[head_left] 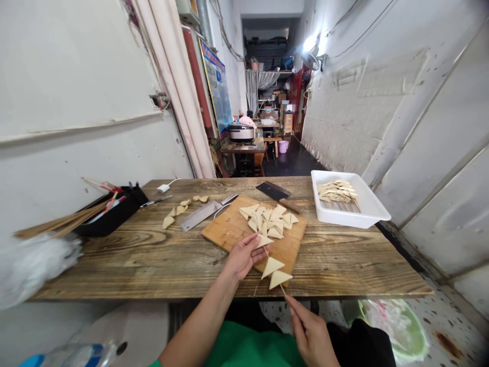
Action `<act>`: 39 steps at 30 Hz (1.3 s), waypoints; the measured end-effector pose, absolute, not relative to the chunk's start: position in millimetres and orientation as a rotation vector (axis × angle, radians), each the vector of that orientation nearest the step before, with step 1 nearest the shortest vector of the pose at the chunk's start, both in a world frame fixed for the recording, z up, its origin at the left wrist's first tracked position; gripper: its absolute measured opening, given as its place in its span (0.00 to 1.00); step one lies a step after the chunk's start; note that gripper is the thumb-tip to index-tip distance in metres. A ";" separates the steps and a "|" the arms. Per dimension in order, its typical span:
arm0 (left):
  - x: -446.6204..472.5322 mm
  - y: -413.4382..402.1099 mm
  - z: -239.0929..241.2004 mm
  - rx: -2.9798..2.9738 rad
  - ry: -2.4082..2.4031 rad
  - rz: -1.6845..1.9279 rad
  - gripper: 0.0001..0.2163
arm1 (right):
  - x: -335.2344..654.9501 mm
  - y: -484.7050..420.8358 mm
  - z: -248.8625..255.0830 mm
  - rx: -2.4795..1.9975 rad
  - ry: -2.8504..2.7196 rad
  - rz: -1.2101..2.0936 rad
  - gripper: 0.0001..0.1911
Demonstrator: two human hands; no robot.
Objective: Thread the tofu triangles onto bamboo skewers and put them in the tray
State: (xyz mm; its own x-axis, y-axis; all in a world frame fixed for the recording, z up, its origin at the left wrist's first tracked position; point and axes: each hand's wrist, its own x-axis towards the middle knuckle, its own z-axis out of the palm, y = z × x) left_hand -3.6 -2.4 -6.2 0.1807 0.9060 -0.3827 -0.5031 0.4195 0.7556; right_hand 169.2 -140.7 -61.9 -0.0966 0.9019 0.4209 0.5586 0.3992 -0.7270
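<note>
The right hand (309, 326) grips the near end of a thin skewer (282, 289), probably for steady control, while the left hand (244, 255) pinches a pale triangle (264, 240) by its left side at the far tip, seemingly keeping the piece from slipping. Two threaded triangles (277, 274) sit between the hands. The loose pile (269, 219) lies just beyond on the cutting board (217, 232), handily within reach; the white tray (351, 218) of loaded skewers (handles pointing near) stands apart at the desk's (153, 270) far right.

Left forearm (210, 311) stretched forward, left hand (243, 256) pinching between thumb and fingers; right hand (311, 326) lower, fingers curled
</note>
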 end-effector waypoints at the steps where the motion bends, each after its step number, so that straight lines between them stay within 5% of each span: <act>1: -3.1 -2.2 -6.5 0.525 0.922 1.075 0.15 | 169.1 -140.5 -61.6 -1.276 -1.775 0.487 0.21; 39: 30.9 -21.7 -7.1 0.495 0.982 1.072 0.17 | 165.7 -139.9 -75.1 -1.275 -1.689 0.494 0.19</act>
